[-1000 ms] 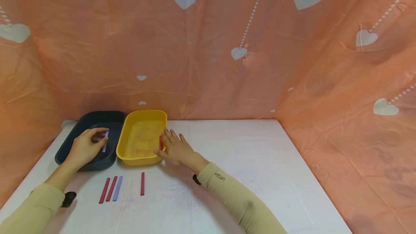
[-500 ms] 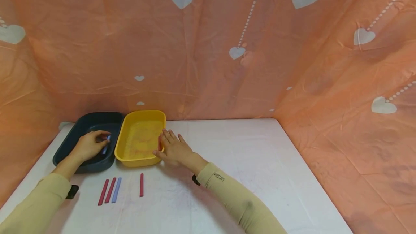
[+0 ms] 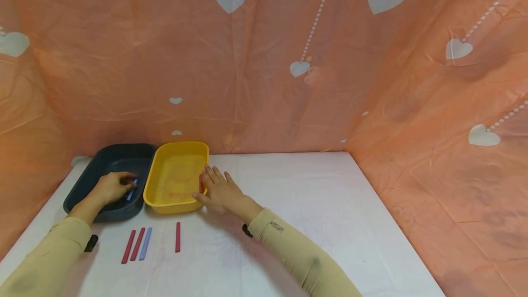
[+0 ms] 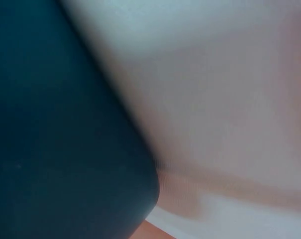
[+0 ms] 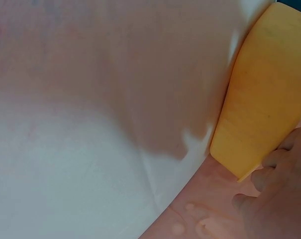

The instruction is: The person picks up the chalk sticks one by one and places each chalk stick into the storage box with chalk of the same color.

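Note:
My left hand (image 3: 110,189) reaches down into the dark blue tray (image 3: 117,214) at the left, its fingertips pinching a slim lavender stick (image 3: 131,191) low inside. Beside that tray stands the yellow tray (image 3: 171,208). At its right rim lies my right hand (image 3: 224,197) with fingers extended. A red stick (image 3: 200,183) is upright-looking against the inner right wall, between that hand's thumb and fingers. In the right wrist view the right fingers (image 5: 277,158) touch the yellow tray's edge. The left wrist view holds only the dark tray's outer wall (image 4: 65,149) and cloth.
On the white tabletop (image 3: 297,205), before the trays, lie two red sticks (image 3: 128,246) and a lavender stick (image 3: 145,244) in a row. Another red stick (image 3: 178,237) lies apart to their right. An orange curtain (image 3: 268,104) with white hearts closes off the back and sides.
My left hand has lowered the lavender stick deeper into the dark tray. My right hand has kept its place at the yellow rim. The view has shifted slightly.

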`<state>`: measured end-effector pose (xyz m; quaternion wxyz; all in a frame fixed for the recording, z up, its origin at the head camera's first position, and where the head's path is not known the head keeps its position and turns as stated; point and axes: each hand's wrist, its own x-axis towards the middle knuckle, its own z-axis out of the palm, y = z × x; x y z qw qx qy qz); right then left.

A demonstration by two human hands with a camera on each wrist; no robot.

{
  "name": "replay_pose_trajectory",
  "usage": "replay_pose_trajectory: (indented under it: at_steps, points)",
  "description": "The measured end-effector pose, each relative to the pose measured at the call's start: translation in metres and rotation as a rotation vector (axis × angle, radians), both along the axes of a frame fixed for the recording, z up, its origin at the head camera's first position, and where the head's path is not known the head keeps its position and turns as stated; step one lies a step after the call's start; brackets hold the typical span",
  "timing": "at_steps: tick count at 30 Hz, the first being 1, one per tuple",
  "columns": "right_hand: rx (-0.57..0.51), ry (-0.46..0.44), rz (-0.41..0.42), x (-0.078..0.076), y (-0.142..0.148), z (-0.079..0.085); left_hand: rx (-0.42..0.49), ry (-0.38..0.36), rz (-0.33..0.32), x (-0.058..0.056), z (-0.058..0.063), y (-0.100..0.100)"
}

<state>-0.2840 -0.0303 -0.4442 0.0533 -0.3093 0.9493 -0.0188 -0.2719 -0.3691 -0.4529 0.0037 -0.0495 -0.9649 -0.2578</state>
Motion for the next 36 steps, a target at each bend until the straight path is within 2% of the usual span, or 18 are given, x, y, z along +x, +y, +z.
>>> replay_pose_trajectory:
  at_steps: [8,21,28,36]
  points:
    - [0.003,-0.011,0.002,0.002,-0.001,0.000,-0.003,-0.031,0.005,0.003,0.000,0.000]
    - [0.001,-0.004,0.003,0.002,-0.003,0.000,-0.014,-0.047,0.004,0.000,-0.005,-0.003]
    - [0.008,-0.002,0.003,0.002,-0.003,0.001,-0.020,0.000,-0.005,0.002,-0.002,-0.001]
    - [-0.007,-0.010,-0.006,0.001,0.000,0.001,0.038,0.040,0.052,0.004,0.009,0.011]
